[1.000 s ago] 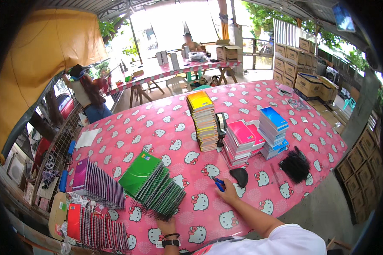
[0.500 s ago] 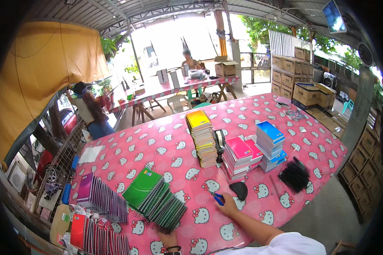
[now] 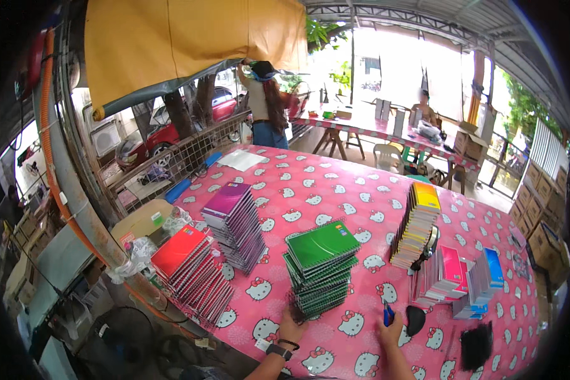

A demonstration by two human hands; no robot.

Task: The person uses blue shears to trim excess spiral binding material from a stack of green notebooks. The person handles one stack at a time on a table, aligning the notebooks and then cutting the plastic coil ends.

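A leaning stack of green spiral notebooks [image 3: 323, 244] stands on the table in front of me. My left hand [image 3: 291, 329] is at the near lower corner of this stack, its fingers mostly hidden against the notebooks. My right hand [image 3: 391, 330] is closed around blue-handled pliers [image 3: 388, 312], whose jaws point away from me just over the tabletop. Right beside that hand lies a dark rounded object [image 3: 415, 321]. Farther right is a heap of thin black strands [image 3: 476, 347], too blurred to tell exactly.
Red notebooks [image 3: 182, 250] and purple notebooks [image 3: 228, 206] are stacked at left. Yellow [image 3: 424, 196], pink [image 3: 449, 263] and blue notebooks [image 3: 493, 266] stand at right, near a black tape dispenser [image 3: 429, 244]. One person [image 3: 266, 107] stands beyond the pink table [image 3: 316, 158]; another sits farther back.
My view has swung to the left, so the stacks appear farther right. My left hand remains at the green stack, and the pliers stay in my right hand.
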